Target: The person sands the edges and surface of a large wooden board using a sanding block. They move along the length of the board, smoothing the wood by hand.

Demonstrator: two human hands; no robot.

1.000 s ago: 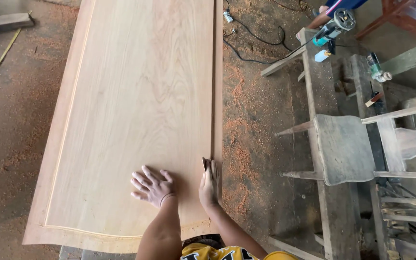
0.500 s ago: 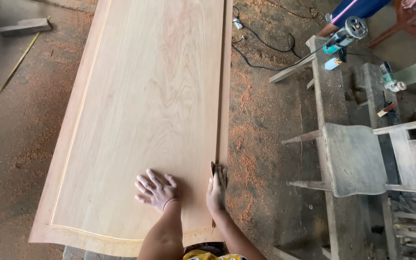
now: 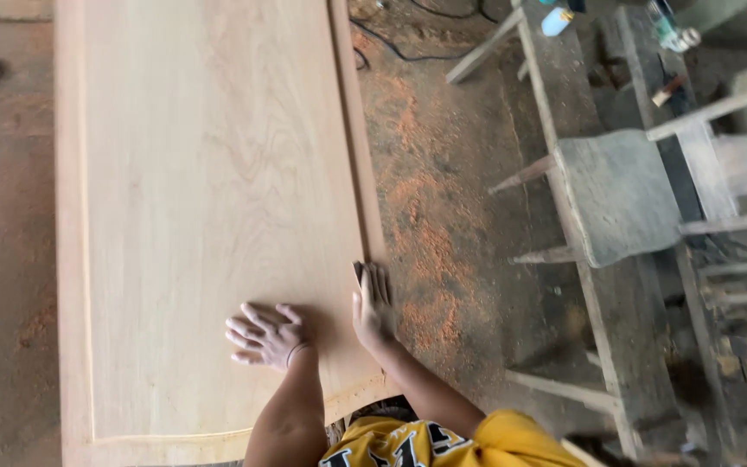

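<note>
Pale wooden panel lying flat over the sawdust floor. Left hand resting on it, fingers spread open. Right hand pressing a dark sanding pad, peeking out beyond the flat fingertips, along the panel's right groove.

Dirt floor strewn with reddish sawdust; a black cable and, seemingly, weathered benches on it.

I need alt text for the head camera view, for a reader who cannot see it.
A person's left hand lies flat on a long pale wooden panel, while the right hand presses a small sanding sheet to its grooved right edge. Sawdust covers the floor; a worn wooden chair stands to the right.
</note>
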